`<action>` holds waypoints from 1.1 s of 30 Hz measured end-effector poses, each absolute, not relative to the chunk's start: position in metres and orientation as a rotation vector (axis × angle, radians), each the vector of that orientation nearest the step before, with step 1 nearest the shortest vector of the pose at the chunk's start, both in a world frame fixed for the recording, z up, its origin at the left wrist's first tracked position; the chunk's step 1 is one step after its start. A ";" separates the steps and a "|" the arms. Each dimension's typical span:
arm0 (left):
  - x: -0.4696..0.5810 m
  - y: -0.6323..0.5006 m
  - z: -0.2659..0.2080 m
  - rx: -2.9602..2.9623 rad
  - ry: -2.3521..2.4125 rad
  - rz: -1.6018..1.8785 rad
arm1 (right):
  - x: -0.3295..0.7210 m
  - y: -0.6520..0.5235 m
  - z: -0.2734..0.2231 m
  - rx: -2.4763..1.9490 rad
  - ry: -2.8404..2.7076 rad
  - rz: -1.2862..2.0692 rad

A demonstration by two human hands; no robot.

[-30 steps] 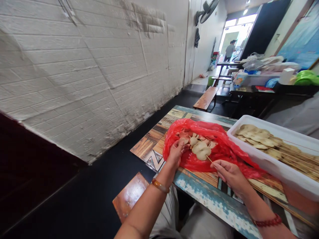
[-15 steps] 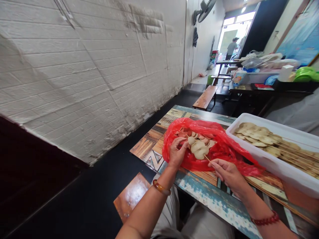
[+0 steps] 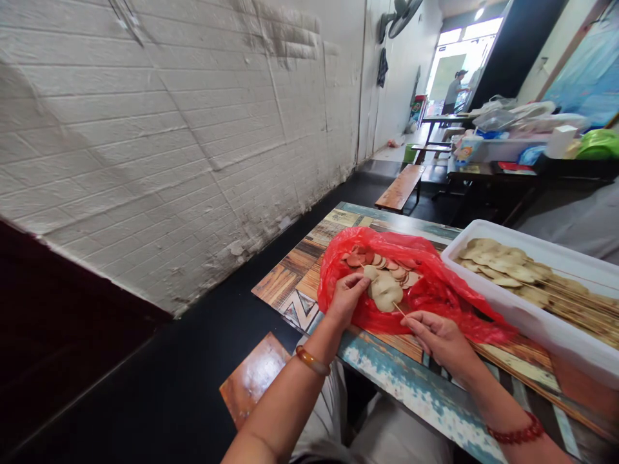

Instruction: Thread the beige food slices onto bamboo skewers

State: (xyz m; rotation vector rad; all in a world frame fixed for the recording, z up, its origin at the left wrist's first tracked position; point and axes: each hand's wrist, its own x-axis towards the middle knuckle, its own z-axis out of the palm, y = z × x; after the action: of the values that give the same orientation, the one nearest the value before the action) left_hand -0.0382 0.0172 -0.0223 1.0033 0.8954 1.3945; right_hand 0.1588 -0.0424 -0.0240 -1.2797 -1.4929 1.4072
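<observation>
A red plastic bag lies open on the painted wooden table, with round tan slices heaped inside. My left hand pinches one slice at the tip of a thin bamboo skewer. Several slices are threaded on that skewer. My right hand grips the skewer's bare end over the bag's near edge.
A white tray at the right holds several loaded skewers. A white brick wall runs along the left. Wooden benches stand beyond the table and one under my left arm. Cluttered tables are at the back right; a person stands at the far doorway.
My left hand has pulled back from the pile toward the skewer tip with a slice. My right hand and the skewer have shifted slightly left.
</observation>
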 end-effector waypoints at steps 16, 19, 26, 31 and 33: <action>-0.037 0.015 -0.019 0.878 0.872 1.361 | 0.161 -0.041 -0.030 -1.344 -1.748 1.064; -0.037 0.016 -0.021 0.858 0.888 1.354 | 0.161 -0.041 -0.032 -1.323 -1.766 1.062; -0.039 0.021 -0.027 0.763 0.883 1.381 | 0.159 -0.044 -0.029 -1.338 -1.802 1.057; -0.041 0.020 -0.024 0.705 0.866 1.386 | 0.159 -0.045 -0.025 -1.338 -1.838 1.017; -0.042 0.020 -0.022 0.669 0.849 1.391 | 0.159 -0.045 -0.024 -1.335 -1.846 1.015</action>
State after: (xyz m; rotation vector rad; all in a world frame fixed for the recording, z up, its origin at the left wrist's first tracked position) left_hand -0.0419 0.0201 -0.0222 0.6686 0.8487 1.3906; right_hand 0.1589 -0.0449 -0.0237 -1.3351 -1.8465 1.0153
